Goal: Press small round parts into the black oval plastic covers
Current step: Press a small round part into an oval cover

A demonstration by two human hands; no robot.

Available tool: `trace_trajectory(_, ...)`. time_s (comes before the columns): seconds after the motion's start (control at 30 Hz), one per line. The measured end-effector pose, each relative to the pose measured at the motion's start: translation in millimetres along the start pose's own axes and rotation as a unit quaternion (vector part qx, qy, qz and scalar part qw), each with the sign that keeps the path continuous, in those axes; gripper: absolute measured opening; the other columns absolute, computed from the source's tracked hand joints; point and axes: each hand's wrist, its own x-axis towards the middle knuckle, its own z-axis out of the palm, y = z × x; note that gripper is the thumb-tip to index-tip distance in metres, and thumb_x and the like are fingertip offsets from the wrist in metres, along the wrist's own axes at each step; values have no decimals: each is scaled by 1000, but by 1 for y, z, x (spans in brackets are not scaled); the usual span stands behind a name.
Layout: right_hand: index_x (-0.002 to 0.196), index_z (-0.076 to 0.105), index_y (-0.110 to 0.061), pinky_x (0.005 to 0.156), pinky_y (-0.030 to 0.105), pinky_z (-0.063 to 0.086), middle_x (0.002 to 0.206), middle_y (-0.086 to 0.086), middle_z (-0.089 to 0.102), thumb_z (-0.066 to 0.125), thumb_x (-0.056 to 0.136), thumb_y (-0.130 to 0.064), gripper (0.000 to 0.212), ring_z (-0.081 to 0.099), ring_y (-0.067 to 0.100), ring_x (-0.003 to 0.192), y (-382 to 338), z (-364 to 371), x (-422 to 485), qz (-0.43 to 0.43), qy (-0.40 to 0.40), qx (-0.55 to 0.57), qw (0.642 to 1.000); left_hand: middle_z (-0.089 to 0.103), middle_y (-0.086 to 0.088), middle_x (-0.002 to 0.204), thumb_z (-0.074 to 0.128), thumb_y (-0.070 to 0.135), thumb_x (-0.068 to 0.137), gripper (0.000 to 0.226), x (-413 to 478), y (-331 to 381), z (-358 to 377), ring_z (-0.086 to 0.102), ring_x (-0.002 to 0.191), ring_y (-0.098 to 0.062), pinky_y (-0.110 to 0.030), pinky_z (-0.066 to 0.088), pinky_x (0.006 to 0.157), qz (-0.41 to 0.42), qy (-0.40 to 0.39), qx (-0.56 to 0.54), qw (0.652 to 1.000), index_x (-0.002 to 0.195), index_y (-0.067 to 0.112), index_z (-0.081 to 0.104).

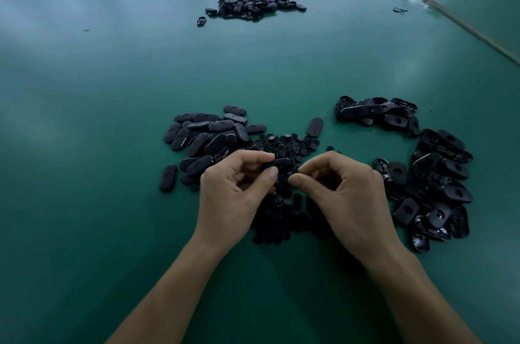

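Two hands work close together low over the green table (112,96), their fingertips almost meeting. The left hand (239,186) pinches one black oval cover (278,164) by its long edges, thumb underneath and fingers curled over the top, holding it roughly level. The right hand (340,186) has its thumb and forefinger drawn together just beside the cover's near end. Whether a round part sits in that pinch I cannot tell, as it is dark against dark. Beneath and between the hands lies the loose heap of small round parts (284,146). Around it are more covers: a left heap (208,135), mostly smooth side up, and a right heap (439,174), many showing a hole or hollow. A far heap (253,6) sits well apart across the table. The cover looks like light, stiff moulded plastic with a glossy skin, so it probably slips under a loose grip. The edges seem the best place to hold it, with a thumb backing the shell behind the hole so the push does not flex it. The round parts look tiny and almost weightless, apt to skitter away, and are best taken by the rim between two fingertips.
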Motion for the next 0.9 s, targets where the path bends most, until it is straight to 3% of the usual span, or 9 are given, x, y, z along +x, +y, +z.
trace_trajectory(0.1,74,69,-25,55,20,47,64,-8,65,83,77,-31,16,58,8,58,0,0,1,5,20,23,1000,75,0,84,75,5,86,18,0,-1,0,74,74,-19,-42,63,72,-1,-3,4,1000,98,19,74)
trace_trajectory(0.23,76,67,-27,53,13,43,64,-11,66,72,81,-42,17,58,5,54,-2,0,1,5,31,37,999,75,1,84,75,4,86,19,-1,-1,0,74,74,-18,-40,63,73,-1,-6,8,1000,98,18,74)
trace_trajectory(0.4,83,72,-28,60,13,43,69,-14,66,81,82,-21,12,57,3,60,2,3,2,-4,30,53,998,75,2,84,75,9,85,16,0,-1,1,73,74,-16,-38,63,73,-3,-7,9,1000,98,19,75)
trace_trajectory(0.5,89,74,-29,66,13,48,78,-17,71,78,85,-14,15,67,3,70,3,4,2,-7,29,65,997,76,2,85,75,13,84,16,0,-1,1,74,76,-15,-38,63,73,-9,-8,11,1000,98,21,75)
trace_trajectory(0.63,91,72,-28,73,17,54,84,-17,73,76,87,-12,16,71,5,80,1,5,2,-14,30,79,996,76,3,85,75,13,84,18,0,-1,0,74,75,-15,-37,63,73,-8,-14,23,1000,99,23,76)
trace_trajectory(0.77,89,75,-28,70,10,48,83,-14,73,78,84,-10,19,69,4,80,0,5,1,-32,11,65,997,76,4,85,76,14,82,18,0,-1,0,74,77,-16,-36,62,74,-3,-20,33,999,98,25,76)
trace_trajectory(0.9,90,77,-28,71,10,48,85,-14,72,79,83,-10,19,68,3,81,0,7,0,-32,8,36,999,77,7,85,75,15,82,20,-1,1,1,74,77,-13,-26,60,72,4,-33,34,999,96,28,75)
